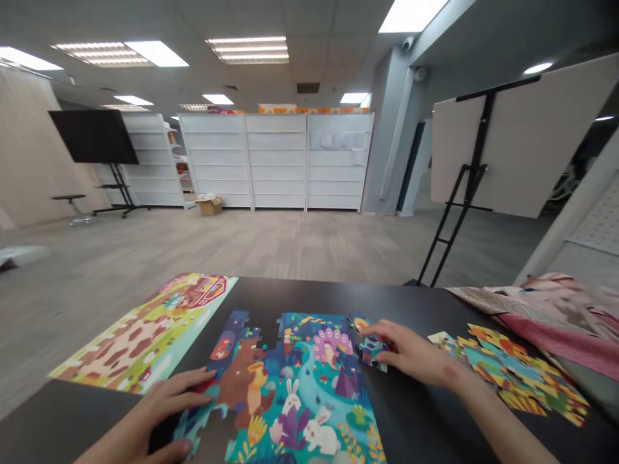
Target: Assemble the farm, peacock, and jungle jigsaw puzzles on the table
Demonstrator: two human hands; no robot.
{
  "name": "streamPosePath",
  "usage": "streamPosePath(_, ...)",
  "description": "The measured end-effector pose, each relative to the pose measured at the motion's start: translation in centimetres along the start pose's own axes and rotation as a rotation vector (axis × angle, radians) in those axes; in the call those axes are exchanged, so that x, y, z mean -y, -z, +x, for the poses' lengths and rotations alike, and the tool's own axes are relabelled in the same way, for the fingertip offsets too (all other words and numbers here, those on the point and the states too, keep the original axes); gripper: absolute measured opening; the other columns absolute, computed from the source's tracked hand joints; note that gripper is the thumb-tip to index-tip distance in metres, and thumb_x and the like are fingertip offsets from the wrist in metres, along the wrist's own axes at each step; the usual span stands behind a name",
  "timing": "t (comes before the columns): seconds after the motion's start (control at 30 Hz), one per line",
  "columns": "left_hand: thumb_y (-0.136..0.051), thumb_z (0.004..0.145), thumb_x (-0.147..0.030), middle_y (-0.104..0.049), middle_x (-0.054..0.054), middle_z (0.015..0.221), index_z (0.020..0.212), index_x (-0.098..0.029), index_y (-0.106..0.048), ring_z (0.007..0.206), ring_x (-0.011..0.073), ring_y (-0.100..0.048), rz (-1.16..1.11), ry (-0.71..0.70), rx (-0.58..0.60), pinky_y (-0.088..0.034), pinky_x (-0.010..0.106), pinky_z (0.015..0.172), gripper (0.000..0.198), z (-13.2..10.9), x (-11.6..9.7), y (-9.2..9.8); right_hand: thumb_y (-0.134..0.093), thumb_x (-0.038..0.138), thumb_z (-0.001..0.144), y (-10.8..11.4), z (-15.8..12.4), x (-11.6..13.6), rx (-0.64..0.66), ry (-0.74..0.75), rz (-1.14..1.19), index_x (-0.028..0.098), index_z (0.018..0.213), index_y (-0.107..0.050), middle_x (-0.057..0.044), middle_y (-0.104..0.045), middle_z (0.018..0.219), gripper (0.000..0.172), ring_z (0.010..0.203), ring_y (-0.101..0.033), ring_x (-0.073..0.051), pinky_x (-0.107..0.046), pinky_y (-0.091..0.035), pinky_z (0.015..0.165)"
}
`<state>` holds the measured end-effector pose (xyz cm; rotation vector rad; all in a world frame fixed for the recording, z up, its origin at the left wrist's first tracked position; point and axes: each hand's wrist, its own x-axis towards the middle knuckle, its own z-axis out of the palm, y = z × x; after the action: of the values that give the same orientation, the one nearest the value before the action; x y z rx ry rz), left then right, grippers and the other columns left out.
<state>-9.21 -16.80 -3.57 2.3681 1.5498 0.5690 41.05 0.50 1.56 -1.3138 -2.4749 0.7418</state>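
A partly joined jigsaw puzzle [316, 386] with rabbits, a bear and a peacock lies on the black table [411, 412]. Its left side and top edge have gaps. My left hand [162, 412] grips a dark teal puzzle piece [192, 425] at the puzzle's left side, thumb low and fingers above. To the right of the puzzle, my right hand [403, 348] has its thumb and fingers closed on a blue puzzle piece [371, 350]. Another loose piece [358, 322] lies just behind that one, partly under my fingertips.
A yellow-green cow puzzle [140, 341] lies at the table's left. Loose yellow and teal pieces [517, 367] are heaped at the right, near a patterned cloth [546, 303]. Beyond the table stand an easel board [512, 142], white shelves [275, 161] and a screen on a stand [94, 137].
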Motion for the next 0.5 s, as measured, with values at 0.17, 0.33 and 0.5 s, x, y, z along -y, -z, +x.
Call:
streamPosePath(0.17,-0.067,0.093,-0.038,-0.05,0.006,0.152,0.133,-0.035,-0.062,0.14,0.0308,-0.045,-0.057,0.037,0.003,-0.038,0.047,0.116,0.041,0.6,-2.7,0.2,-0.063,0.041,0.086,0.2,0.5,-0.5,-0.174,-0.002,0.209,0.024,0.094,-0.063,0.002,-0.058,0.071,0.019,0.065,-0.055,-0.017,-0.026,-0.044,0.06)
streamPosePath(0.33,-0.074,0.087,-0.034,-0.054,0.007,0.147,0.13,-0.034,-0.064,0.138,0.0329,-0.046,-0.12,0.096,-0.046,-0.037,0.051,0.116,0.044,1.2,-5.9,0.3,-0.077,0.053,0.076,-3.5,-0.5,6.0,-0.28,0.011,0.632,0.023,0.078,-0.054,0.004,-0.051,0.07,0.038,0.061,-0.053,-0.013,-0.022,-0.044,0.053)
streamPosePath(0.5,-0.079,0.082,-0.034,-0.066,0.007,0.126,0.12,-0.028,-0.065,0.117,0.0284,-0.06,-0.321,0.099,-0.278,-0.05,0.037,0.101,0.041,1.7,-10.0,-1.7,-0.079,0.06,0.072,-13.7,-1.6,14.6,-0.287,-0.076,1.029,0.029,0.116,-0.062,0.002,-0.059,0.089,0.056,0.06,-0.061,-0.013,-0.026,-0.054,0.057)
